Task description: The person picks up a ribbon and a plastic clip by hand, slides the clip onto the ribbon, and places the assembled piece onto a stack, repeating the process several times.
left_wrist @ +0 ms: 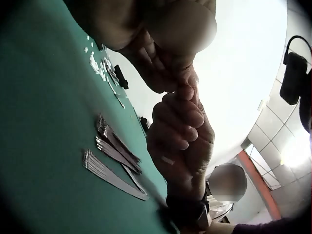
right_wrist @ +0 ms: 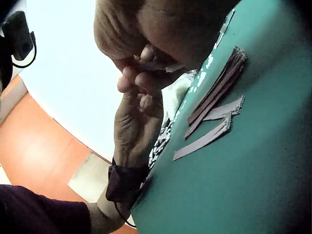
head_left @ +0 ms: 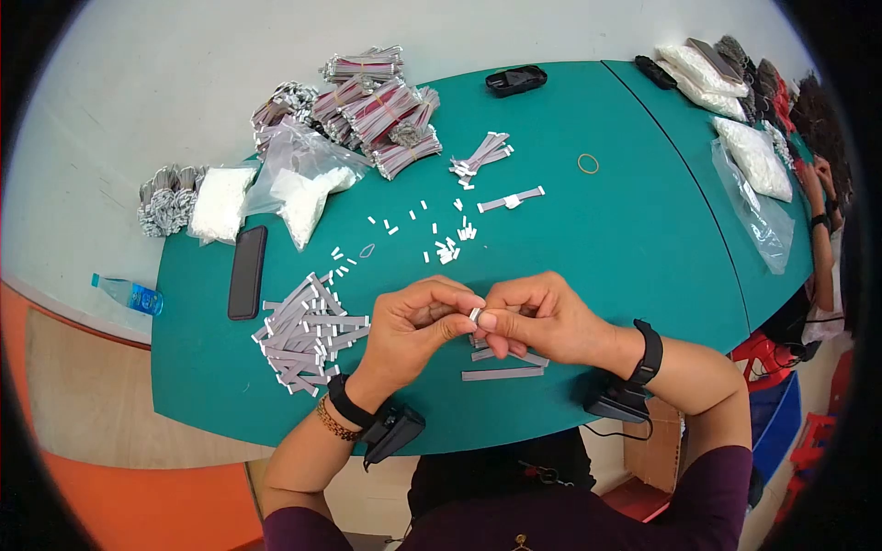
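Above the table's near half, both hands meet fingertip to fingertip at a short flat ribbon cable with a white connector (head_left: pixel 475 314) on its end. The left hand (head_left: pixel 404 321) pinches the connector end between thumb and forefinger. From the other side, the right hand (head_left: pixel 551 321) pinches the grey cable, mostly hidden behind its fingers. Below the hands lie several flat grey cables (head_left: pixel 503 374), also seen as fanned strips (left_wrist: pixel 114 175) in the left wrist view. Loose white connectors (head_left: pixel 447 250) are scattered beyond the fingertips.
On the green table (head_left: pixel 634 239), a pile of cables with white ends (head_left: pixel 303 335) lies left, near a phone (head_left: pixel 247 274). Bundled cables (head_left: pixel 381 110) and bags of white parts (head_left: pixel 308 197) stand at the back left. A rubber band (head_left: pixel 588 163) lies right; another person's arm (head_left: pixel 820 230) shows.
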Demonstrator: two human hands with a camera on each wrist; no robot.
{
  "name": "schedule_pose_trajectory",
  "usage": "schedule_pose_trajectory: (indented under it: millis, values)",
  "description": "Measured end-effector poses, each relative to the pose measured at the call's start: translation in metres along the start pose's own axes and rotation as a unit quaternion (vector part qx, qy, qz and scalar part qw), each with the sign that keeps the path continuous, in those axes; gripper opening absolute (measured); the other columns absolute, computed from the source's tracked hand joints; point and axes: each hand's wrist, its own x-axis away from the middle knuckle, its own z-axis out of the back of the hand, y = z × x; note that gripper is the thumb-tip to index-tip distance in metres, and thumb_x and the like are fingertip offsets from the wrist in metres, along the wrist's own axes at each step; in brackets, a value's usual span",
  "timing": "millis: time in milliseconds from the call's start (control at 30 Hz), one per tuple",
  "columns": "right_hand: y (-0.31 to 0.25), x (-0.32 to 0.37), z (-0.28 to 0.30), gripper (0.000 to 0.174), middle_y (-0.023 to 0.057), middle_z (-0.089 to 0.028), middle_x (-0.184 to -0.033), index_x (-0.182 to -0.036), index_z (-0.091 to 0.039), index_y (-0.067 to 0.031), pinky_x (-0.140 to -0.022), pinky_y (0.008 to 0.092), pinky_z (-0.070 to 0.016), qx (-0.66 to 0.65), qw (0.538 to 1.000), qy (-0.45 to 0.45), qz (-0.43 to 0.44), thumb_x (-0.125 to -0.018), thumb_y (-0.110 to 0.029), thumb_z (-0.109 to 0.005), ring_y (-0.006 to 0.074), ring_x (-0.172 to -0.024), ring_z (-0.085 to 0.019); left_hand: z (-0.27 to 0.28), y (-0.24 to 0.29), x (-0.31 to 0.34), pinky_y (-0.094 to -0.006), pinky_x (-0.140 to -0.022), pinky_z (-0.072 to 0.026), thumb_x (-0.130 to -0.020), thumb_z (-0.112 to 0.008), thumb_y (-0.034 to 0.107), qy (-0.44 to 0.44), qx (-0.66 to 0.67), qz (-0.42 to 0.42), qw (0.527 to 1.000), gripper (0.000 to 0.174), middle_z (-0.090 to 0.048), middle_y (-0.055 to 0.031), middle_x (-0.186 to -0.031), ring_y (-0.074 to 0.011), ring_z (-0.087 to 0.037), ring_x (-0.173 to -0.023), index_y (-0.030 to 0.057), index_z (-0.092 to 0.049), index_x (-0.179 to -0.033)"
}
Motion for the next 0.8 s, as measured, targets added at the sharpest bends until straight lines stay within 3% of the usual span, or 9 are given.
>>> schedule_pose_trajectory:
  millis: [200, 400, 800]
  values:
    - [0.004, -0.008, 0.007, 0.023, -0.0001, -0.057, -0.062, -0.084, -0.062, -0.0028, -0.045, 0.0183, -0.0348, -0.037, 0.999, 0.0, -0.019, -0.092, -0.023, -0.055, 0.0033, -0.05, -0.045, -0.003, 0.006, -0.006, -0.0262, -0.076, -0.0494, -0.082, -0.065, 0.002, 0.04, -0.02, 0.033, 0.998, 0.018, -0.06, -0.0086, -0.092, -0.0149, -0.06, -0.082, -0.003, -0.059, -0.098]
    - [0.0, -0.012, 0.019, 0.02, 0.0001, -0.058, -0.063, -0.087, -0.063, -0.0014, -0.047, 0.0195, -0.037, 0.07, 0.997, 0.02, -0.009, -0.092, -0.018, -0.054, 0.0038, -0.051, -0.046, 0.01, 0.008, -0.009, -0.0249, -0.075, -0.0487, -0.083, -0.065, 0.006, 0.089, -0.023, 0.057, 0.994, 0.02, -0.061, -0.0067, -0.092, -0.0135, -0.06, -0.081, -0.0006, -0.056, -0.1]
    - [-0.001, -0.009, 0.016, 0.019, -0.0004, -0.058, -0.061, -0.084, -0.063, -0.0024, -0.044, 0.0192, -0.0354, 0.074, 0.997, 0.01, -0.007, -0.092, -0.018, -0.054, 0.0034, -0.048, -0.046, 0.011, 0.023, -0.009, -0.0239, -0.072, -0.0483, -0.089, -0.059, 0.017, 0.059, -0.068, 0.105, 0.99, 0.027, -0.062, -0.0062, -0.086, -0.0123, -0.06, -0.079, -0.0022, -0.056, -0.109]
